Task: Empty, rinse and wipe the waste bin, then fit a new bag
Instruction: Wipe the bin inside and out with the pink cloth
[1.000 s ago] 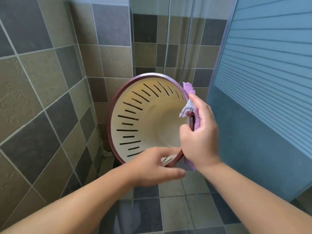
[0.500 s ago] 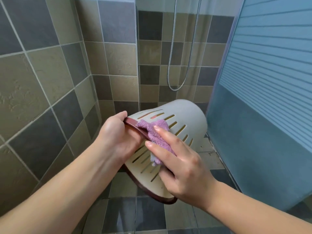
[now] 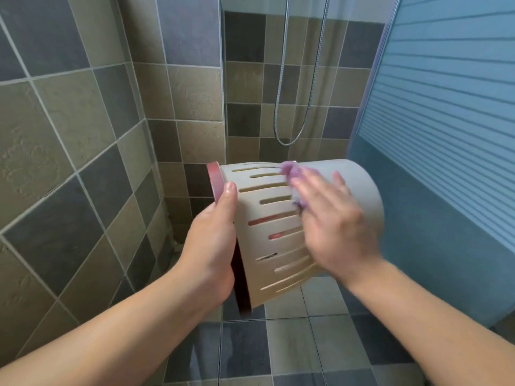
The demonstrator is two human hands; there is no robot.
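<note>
A cream slotted waste bin [image 3: 273, 235] with a dark red rim is held on its side in the air, its mouth to the left and its base to the right. My left hand [image 3: 214, 246] grips the rim, thumb on the outer wall. My right hand [image 3: 331, 218] lies flat and blurred on the bin's outer wall, pressing a purple cloth [image 3: 291, 171] against it with straight fingers. Most of the cloth is hidden under the palm. The bin's inside is not visible.
I stand in a tiled bathroom corner. A tiled wall [image 3: 69, 162] is close on the left. A blue striped sliding door [image 3: 446, 135] is close on the right. A metal shower hose [image 3: 287, 107] hangs behind a glass panel ahead. Tiled floor [image 3: 278, 352] lies below.
The bin has turned from mouth-towards-me to lying sideways. My left hand shifted along the rim. My right hand with the cloth moved from the rim onto the outer wall, towards the base.
</note>
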